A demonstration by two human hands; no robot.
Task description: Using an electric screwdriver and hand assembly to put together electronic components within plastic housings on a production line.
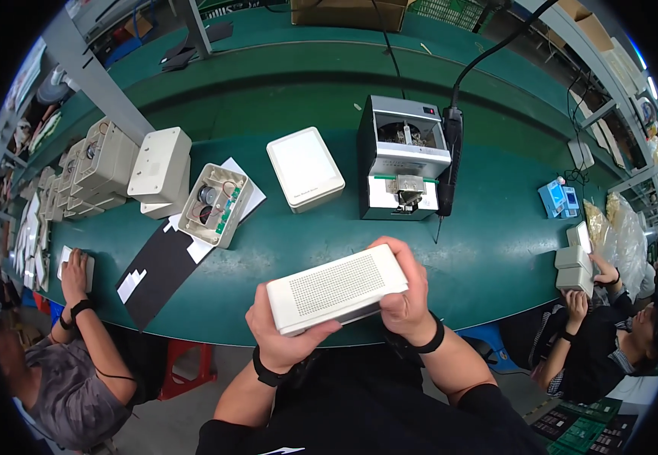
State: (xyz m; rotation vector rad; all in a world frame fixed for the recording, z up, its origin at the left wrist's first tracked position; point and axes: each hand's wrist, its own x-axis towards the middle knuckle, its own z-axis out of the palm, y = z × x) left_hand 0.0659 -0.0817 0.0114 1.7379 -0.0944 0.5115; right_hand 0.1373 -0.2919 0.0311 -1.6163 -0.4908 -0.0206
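Note:
A white plastic speaker box with a perforated grille faces up, tilted, above the front edge of the bench. My left hand grips its left end, the thumb along the near side. Around its right end is closed my right hand. Beyond it lies a closed white box. To the left of that, an open housing shows a round speaker, wires and a green circuit board. A screw feeder stands at the back, with a black electric screwdriver upright along its right side.
Stacked beige housings crowd the left. A black sheet with white labels lies before them. Blue devices and plastic bags are at right. A co-worker's hand works at left; another co-worker handles boxes at right.

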